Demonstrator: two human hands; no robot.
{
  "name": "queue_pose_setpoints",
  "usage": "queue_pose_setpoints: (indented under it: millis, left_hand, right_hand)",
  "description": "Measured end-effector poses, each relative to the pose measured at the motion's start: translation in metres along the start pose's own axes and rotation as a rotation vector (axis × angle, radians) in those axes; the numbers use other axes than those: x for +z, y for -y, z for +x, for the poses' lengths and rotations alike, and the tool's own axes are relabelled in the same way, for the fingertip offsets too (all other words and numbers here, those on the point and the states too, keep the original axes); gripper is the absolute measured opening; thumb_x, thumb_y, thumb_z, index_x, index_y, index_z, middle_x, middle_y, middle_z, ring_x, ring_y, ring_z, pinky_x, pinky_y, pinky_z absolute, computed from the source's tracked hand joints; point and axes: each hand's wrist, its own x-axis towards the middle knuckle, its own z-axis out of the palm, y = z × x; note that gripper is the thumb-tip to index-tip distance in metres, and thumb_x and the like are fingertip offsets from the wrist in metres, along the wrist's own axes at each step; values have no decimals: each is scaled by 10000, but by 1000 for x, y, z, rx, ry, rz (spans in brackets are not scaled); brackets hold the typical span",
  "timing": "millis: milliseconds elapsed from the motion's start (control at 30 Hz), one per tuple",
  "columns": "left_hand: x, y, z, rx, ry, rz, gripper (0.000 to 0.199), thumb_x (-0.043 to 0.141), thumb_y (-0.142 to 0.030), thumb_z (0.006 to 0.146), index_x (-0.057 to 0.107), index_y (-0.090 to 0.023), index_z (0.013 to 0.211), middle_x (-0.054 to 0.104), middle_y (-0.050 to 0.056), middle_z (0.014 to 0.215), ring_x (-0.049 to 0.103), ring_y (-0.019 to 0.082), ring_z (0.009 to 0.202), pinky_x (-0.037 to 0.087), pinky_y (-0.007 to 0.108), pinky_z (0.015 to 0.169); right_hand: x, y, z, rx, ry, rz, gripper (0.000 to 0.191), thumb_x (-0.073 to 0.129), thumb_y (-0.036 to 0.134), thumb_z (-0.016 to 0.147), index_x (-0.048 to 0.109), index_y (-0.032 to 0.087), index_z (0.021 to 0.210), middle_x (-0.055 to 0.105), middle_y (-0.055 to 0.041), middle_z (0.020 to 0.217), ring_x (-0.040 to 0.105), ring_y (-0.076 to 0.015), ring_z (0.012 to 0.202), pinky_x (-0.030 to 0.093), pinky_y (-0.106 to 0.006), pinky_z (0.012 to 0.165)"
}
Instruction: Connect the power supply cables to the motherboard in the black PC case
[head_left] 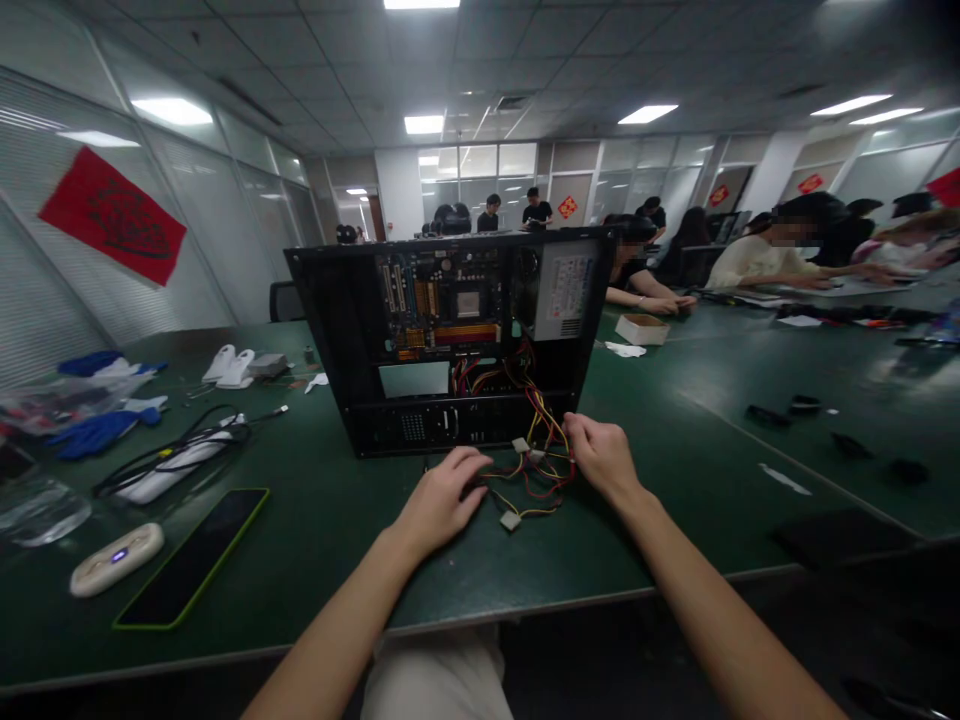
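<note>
An open black computer case [360,420] stands on its edge in front of me, showing a motherboard [442,290] and a power supply [561,290] at the upper right. Red, yellow and black power cables [551,425] spill from its lower right onto the table, with white connectors [511,520] on them. My right hand [604,455] pinches some of these cables beside the case's lower right corner. Curled at the left end of the loose wires, my left hand [446,500] has its fingers closed on a power cable; its end is hidden by the fingers.
On the green table [322,560], a phone [195,560], a beige oval device [118,560] and a power strip [184,465] with black cord lie left. Blue gloves [105,430] are behind them. A small open box [642,328] and dark parts [851,445] lie right. People sit beyond.
</note>
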Motion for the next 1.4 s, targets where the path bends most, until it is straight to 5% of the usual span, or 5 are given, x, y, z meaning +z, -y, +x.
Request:
queue_pose_setpoints:
  millis: [267, 667, 933, 1267, 1400]
  left_hand:
    - [-9, -15, -68, -369, -12, 270, 292, 478, -344, 986, 640, -286, 1222, 672, 55, 1096, 691, 235, 950, 540, 359, 830]
    - [-13, -18, -71, -388, -45, 172, 792, 779, -490, 727, 455, -288, 1421, 571, 105, 1389, 577, 312, 1241, 488, 454, 1006]
    - [-20, -21, -21, -286, -261, 44, 637, 697, -290, 794, 503, -291, 1401, 608, 69, 1158, 644, 227, 1032, 529, 341, 903]
    - [-131, 13, 101, -74, -664, 364, 278, 525, -259, 910, 645, -165, 1143, 624, 84, 1074, 617, 210, 988, 506, 307, 913]
    - [-132, 59, 117, -301, -471, 404, 358, 476, -181, 891, 605, -136, 1221, 636, 132, 1165, 614, 239, 1114, 490, 337, 982]
  right_hand:
    - [6, -2, -1, -75, 208, -5, 602, 251, 528, 992, 387, 245, 478, 488, -47, 461, 484, -177, 471, 297, -322, 570]
    - [55, 46, -23, 156, 475, 786, 469, 578, 552, 897, 513, 217, 1220, 689, -93, 1088, 673, -201, 884, 538, -336, 767]
    - [76, 144, -22, 378, 405, 1224, 463, 636, 565, 833, 537, 220, 1127, 580, 31, 754, 546, -117, 567, 457, -231, 519]
    - [87, 225, 140, 374, -15, 1413, 340, 539, 541, 885, 522, 211, 807, 613, 2, 754, 598, -150, 715, 494, -245, 651]
    - [103, 224, 157, 307, 234, 1030, 248, 591, 442, 915, 627, 199, 953, 715, -27, 939, 648, -167, 990, 505, -250, 824]
